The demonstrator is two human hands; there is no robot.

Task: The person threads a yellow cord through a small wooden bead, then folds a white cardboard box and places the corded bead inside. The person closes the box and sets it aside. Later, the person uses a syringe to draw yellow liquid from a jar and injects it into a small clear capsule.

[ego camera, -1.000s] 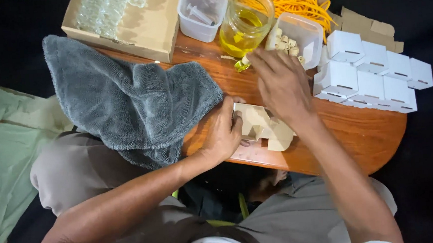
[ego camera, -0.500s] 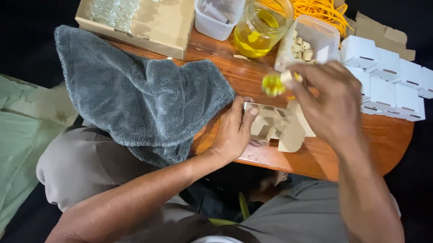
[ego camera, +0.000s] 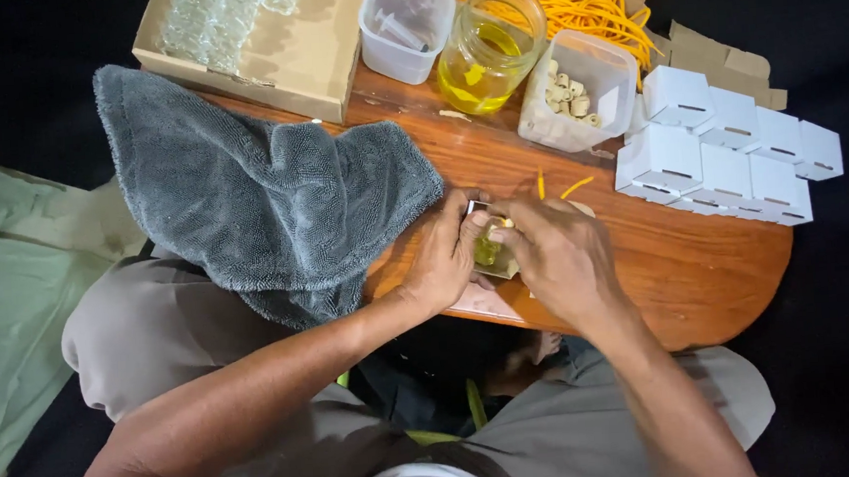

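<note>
At the near edge of the wooden table [ego camera: 702,271], both hands together over one small thing. Left hand [ego camera: 442,257] curled, fingers closed round a small glass bottle [ego camera: 487,251]; right hand [ego camera: 558,255] cupped just beside it, fingertips pinched at the bottle's top. Bottle mostly hidden: clear glass, yellow-green liquid inside, a pale cap or stopper barely showing. Under it, a slip of pale cardboard [ego camera: 487,301] flat on the wood. Left of the hands, a grey towel [ego camera: 255,195] draped over the table edge. Further back, a glass jar of yellow liquid [ego camera: 488,50], a plastic tub of small corks [ego camera: 578,92], another tub [ego camera: 406,14]. To the right, white folded boxes [ego camera: 723,147] in a cluster.
</note>
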